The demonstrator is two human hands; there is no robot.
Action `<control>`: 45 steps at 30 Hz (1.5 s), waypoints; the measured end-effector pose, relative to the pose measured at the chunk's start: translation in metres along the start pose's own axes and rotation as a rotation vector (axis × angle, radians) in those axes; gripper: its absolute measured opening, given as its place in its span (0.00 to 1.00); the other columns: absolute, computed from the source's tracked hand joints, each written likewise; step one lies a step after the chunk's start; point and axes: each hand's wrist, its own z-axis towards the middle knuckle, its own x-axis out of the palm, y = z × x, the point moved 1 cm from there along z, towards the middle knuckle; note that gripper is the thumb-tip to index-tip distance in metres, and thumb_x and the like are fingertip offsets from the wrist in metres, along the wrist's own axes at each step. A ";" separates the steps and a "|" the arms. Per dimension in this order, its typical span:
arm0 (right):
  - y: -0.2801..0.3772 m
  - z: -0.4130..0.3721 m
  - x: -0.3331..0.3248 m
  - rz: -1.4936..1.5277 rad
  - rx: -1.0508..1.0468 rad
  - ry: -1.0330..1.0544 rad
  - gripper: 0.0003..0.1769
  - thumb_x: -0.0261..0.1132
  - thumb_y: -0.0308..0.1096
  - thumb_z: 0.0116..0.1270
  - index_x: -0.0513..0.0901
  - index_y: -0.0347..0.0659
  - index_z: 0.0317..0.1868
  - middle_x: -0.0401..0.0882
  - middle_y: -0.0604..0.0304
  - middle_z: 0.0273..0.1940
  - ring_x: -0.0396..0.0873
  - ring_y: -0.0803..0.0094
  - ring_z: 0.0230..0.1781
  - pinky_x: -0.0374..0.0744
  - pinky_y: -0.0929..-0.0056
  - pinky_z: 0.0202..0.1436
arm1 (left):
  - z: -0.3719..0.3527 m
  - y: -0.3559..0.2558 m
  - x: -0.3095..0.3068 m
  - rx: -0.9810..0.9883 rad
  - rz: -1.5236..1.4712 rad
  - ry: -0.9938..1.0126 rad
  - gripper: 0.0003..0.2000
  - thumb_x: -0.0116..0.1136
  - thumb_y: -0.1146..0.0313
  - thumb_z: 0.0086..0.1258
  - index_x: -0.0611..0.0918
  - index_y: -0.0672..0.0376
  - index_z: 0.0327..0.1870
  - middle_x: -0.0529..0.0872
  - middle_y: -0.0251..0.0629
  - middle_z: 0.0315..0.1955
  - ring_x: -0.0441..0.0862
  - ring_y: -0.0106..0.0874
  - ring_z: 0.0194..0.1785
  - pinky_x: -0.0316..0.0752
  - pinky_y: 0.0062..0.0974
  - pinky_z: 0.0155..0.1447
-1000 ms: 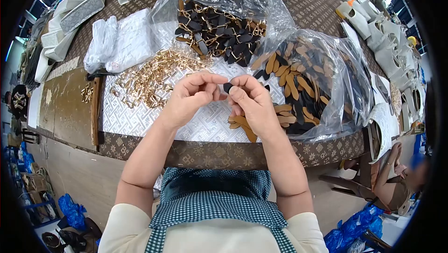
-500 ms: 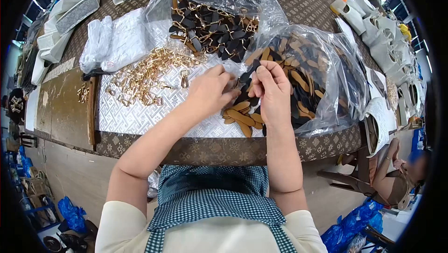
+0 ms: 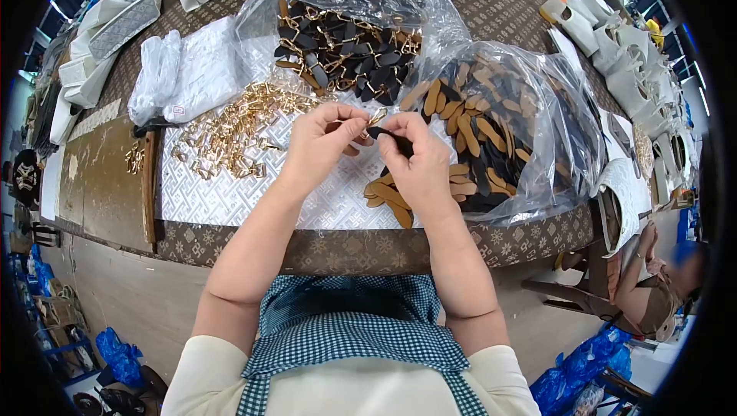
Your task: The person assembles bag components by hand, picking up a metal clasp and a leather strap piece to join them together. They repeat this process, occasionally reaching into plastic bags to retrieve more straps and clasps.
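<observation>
Over the patterned white sheet (image 3: 269, 199) my two hands have come close together. My left hand (image 3: 316, 147) pinches a small gold metal buckle (image 3: 377, 116) between thumb and fingers. In my right hand (image 3: 421, 164) is a black leather tab (image 3: 391, 140), its tip pointing at the buckle and right at its lower edge. Loose gold hardware (image 3: 230, 136) lies heaped left of my left hand. Beside my right hand, brown and black leather tabs (image 3: 462, 126) spill from a clear plastic bag (image 3: 564, 140).
Behind my hands, black tabs fitted with gold hardware (image 3: 349, 51) fill another clear bag. White plastic packets (image 3: 201, 67) and a worn brown board (image 3: 104, 174) are at left. Pale bags (image 3: 629, 70) line the right side. A person (image 3: 652, 293) sits at far right.
My left hand has picked up a gold buckle and raised it. My right hand has moved left from the tab pile with the black tab, bringing the two together.
</observation>
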 end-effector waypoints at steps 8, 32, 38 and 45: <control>-0.002 -0.001 0.004 -0.035 0.043 0.016 0.08 0.66 0.27 0.64 0.77 0.40 0.43 0.85 0.55 0.32 0.87 0.61 0.32 0.81 0.67 0.35 | -0.003 -0.003 -0.002 -0.005 -0.086 0.076 0.08 0.61 0.69 0.73 0.84 0.63 0.47 0.85 0.32 0.34 0.84 0.22 0.35 0.80 0.20 0.36; 0.011 -0.004 0.000 0.126 0.154 0.125 0.10 0.66 0.32 0.61 0.80 0.36 0.40 0.84 0.55 0.32 0.84 0.66 0.30 0.81 0.71 0.38 | -0.007 -0.006 -0.001 -0.047 -0.117 0.217 0.08 0.57 0.65 0.76 0.78 0.61 0.38 0.83 0.31 0.32 0.83 0.22 0.32 0.79 0.20 0.37; 0.001 -0.001 -0.006 0.090 0.016 0.097 0.18 0.66 0.35 0.64 0.79 0.37 0.53 0.83 0.53 0.40 0.83 0.68 0.39 0.80 0.70 0.42 | 0.004 -0.004 -0.005 -0.066 -0.221 0.150 0.06 0.59 0.66 0.75 0.78 0.59 0.40 0.84 0.33 0.35 0.86 0.25 0.35 0.84 0.24 0.42; -0.023 0.017 -0.047 0.117 0.289 -0.120 0.07 0.68 0.31 0.68 0.85 0.35 0.40 0.80 0.68 0.32 0.71 0.83 0.28 0.71 0.81 0.33 | 0.047 -0.035 -0.036 0.255 0.059 -0.092 0.18 0.60 0.66 0.75 0.77 0.61 0.62 0.82 0.37 0.54 0.76 0.25 0.62 0.71 0.23 0.62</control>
